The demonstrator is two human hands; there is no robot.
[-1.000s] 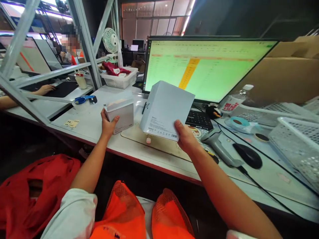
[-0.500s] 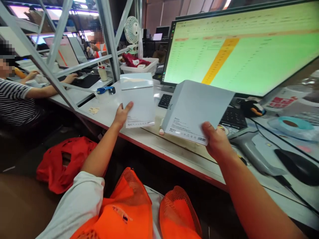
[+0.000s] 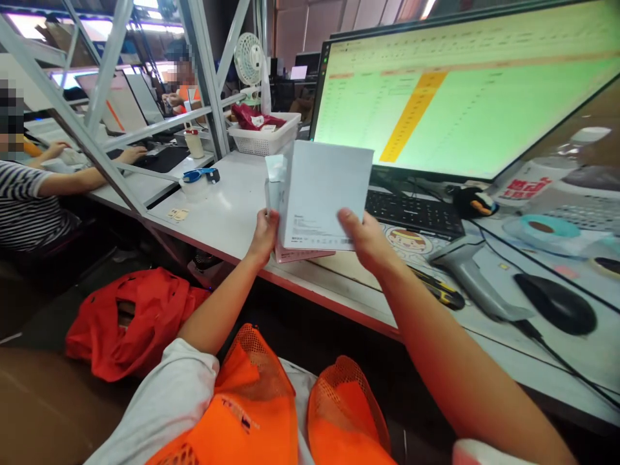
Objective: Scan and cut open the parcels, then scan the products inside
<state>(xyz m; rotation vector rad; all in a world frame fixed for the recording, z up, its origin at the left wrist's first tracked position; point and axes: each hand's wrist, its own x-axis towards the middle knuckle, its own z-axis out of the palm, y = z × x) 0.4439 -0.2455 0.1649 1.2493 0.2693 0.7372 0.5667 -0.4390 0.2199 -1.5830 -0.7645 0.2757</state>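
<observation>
White tabletop with a red front edge is seen under grey steel racking, a green-lit monitor behind. Two white boxes are held upright above the edge, long axis vertical, printed face toward the camera, pinched between the left hand and right hand.

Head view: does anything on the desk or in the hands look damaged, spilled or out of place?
Nothing stands out. The right hand and left hand hold two white boxes together, upright and seemingly undented. The barcode scanner, mouse and keyboard lie in order on the table; no spill shows.
</observation>
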